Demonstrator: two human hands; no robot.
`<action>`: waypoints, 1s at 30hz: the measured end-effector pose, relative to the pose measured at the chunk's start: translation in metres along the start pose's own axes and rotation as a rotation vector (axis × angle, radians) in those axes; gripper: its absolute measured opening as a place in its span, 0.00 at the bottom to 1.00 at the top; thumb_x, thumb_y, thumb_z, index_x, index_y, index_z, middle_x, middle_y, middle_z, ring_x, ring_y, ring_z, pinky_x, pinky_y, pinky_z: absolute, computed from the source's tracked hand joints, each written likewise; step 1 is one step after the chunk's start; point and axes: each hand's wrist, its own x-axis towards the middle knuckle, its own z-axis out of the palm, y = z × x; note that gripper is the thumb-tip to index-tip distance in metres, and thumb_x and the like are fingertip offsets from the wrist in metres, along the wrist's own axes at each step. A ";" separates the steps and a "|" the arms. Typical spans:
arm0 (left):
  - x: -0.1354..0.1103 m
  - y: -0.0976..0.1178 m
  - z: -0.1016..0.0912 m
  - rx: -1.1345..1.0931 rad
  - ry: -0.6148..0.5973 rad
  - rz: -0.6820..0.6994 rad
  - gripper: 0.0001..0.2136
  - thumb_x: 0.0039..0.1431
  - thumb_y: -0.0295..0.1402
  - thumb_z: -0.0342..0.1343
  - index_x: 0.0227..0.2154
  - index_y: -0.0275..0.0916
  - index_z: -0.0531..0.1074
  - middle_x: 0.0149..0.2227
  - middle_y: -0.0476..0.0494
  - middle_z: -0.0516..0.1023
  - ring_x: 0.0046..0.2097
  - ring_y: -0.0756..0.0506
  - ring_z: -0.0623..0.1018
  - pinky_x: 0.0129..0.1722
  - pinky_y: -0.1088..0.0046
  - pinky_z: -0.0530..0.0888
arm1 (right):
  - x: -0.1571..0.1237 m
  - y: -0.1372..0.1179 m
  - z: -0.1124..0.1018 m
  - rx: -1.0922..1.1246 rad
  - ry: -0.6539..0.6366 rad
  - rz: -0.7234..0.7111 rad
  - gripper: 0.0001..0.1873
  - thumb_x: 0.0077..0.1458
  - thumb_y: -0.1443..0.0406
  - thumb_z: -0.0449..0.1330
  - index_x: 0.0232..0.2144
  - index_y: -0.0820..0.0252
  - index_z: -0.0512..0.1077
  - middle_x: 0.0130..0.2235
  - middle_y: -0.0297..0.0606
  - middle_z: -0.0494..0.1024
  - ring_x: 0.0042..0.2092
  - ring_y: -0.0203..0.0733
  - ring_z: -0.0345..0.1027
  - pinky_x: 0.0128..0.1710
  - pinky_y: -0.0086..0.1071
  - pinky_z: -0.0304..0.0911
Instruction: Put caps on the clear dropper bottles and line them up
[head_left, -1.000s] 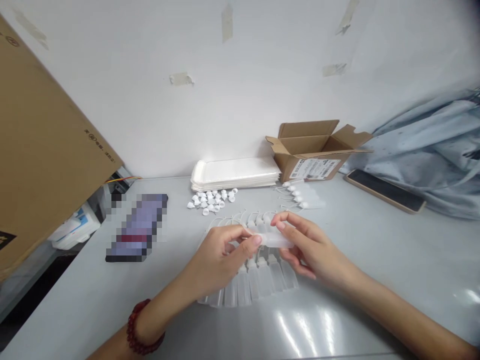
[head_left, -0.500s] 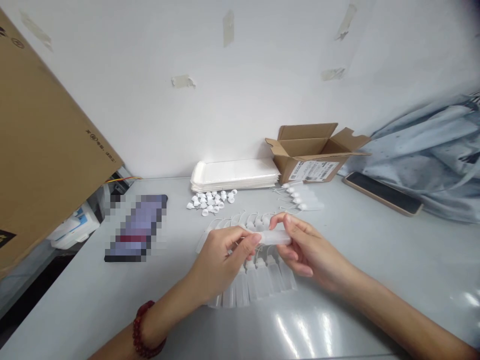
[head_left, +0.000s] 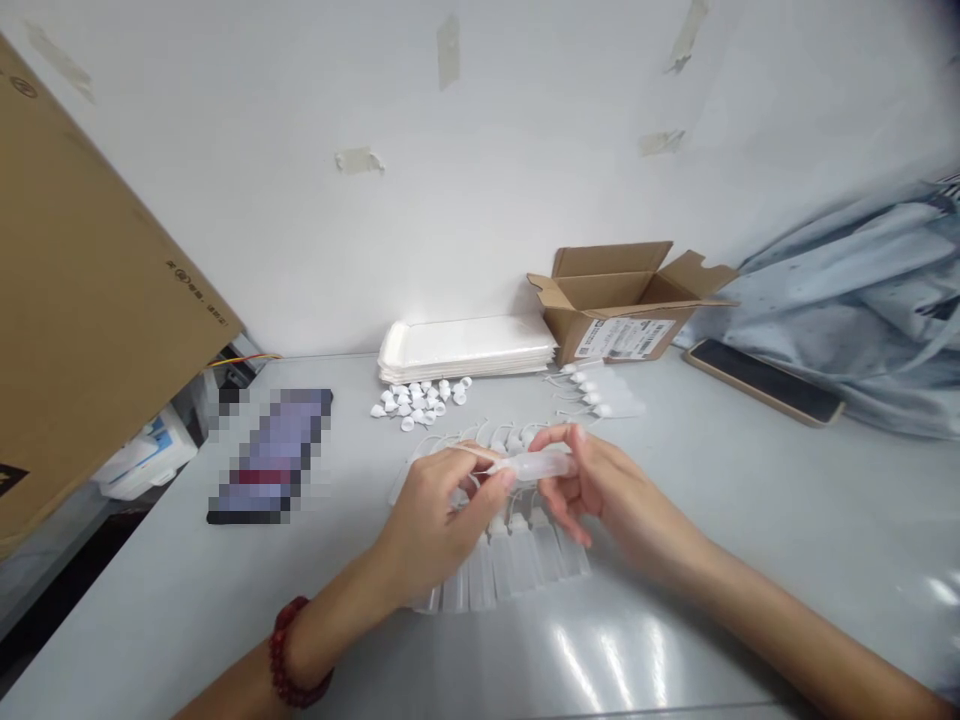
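Note:
Between my hands, a small translucent plastic bottle point(head_left: 541, 466) lies sideways above the table, a white cord near its cap end. My left hand point(head_left: 446, 510) pinches that cap end between thumb and index finger. At the other end, my right hand point(head_left: 604, 485) has its fingers closed on the base, with the lower fingers curled loosely beneath. Below them, a row of similar translucent bottles point(head_left: 517, 565) with corded caps lies on the table, partly covered by my left hand. More corded bottles lie just behind my hands, mostly hidden.
Loose white caps point(head_left: 420, 402) are scattered before a stack of white envelopes point(head_left: 472, 343). Capped bottles point(head_left: 619, 398) lie near an open cardboard box point(head_left: 626, 315). A phone point(head_left: 765, 382) rests at right beside pale blue cloth point(head_left: 862, 320); a pixelated device point(head_left: 274, 455) lies left.
My right fingers have shifted around the bottle's base, and the lower ones now point further down. The bottle has turned slightly, and its cap end and cord show more. The camera view has shifted a little.

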 end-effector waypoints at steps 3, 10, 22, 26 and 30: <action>0.001 -0.002 -0.002 -0.054 -0.051 -0.072 0.10 0.64 0.35 0.49 0.33 0.38 0.74 0.31 0.47 0.77 0.33 0.49 0.75 0.29 0.76 0.72 | -0.005 0.001 0.000 -0.336 0.136 -0.180 0.16 0.57 0.52 0.57 0.40 0.59 0.68 0.26 0.31 0.69 0.25 0.33 0.61 0.25 0.27 0.57; 0.003 -0.017 -0.003 0.191 0.068 0.433 0.07 0.62 0.26 0.52 0.42 0.36 0.71 0.39 0.41 0.78 0.43 0.46 0.75 0.44 0.67 0.72 | -0.004 0.001 0.002 -0.351 0.168 -0.132 0.15 0.59 0.53 0.55 0.33 0.60 0.69 0.21 0.29 0.65 0.23 0.34 0.58 0.23 0.29 0.54; 0.003 0.000 -0.006 0.099 -0.063 0.233 0.13 0.64 0.29 0.50 0.23 0.35 0.71 0.21 0.50 0.70 0.25 0.52 0.69 0.28 0.76 0.67 | -0.004 0.004 0.002 -0.292 0.129 -0.165 0.17 0.58 0.53 0.55 0.37 0.61 0.69 0.21 0.28 0.61 0.23 0.33 0.54 0.24 0.29 0.50; -0.001 -0.005 -0.001 0.188 0.049 0.396 0.07 0.62 0.25 0.51 0.36 0.34 0.74 0.27 0.46 0.77 0.28 0.50 0.73 0.29 0.74 0.70 | -0.003 0.002 0.001 -0.235 0.128 -0.113 0.17 0.57 0.52 0.56 0.33 0.61 0.70 0.20 0.27 0.59 0.23 0.32 0.51 0.24 0.29 0.48; 0.000 -0.007 -0.001 0.163 0.121 0.378 0.04 0.60 0.26 0.55 0.36 0.35 0.75 0.33 0.44 0.80 0.33 0.49 0.77 0.33 0.75 0.73 | -0.002 0.004 0.000 -0.196 0.141 -0.099 0.17 0.57 0.52 0.56 0.31 0.61 0.70 0.20 0.28 0.60 0.22 0.32 0.52 0.24 0.29 0.49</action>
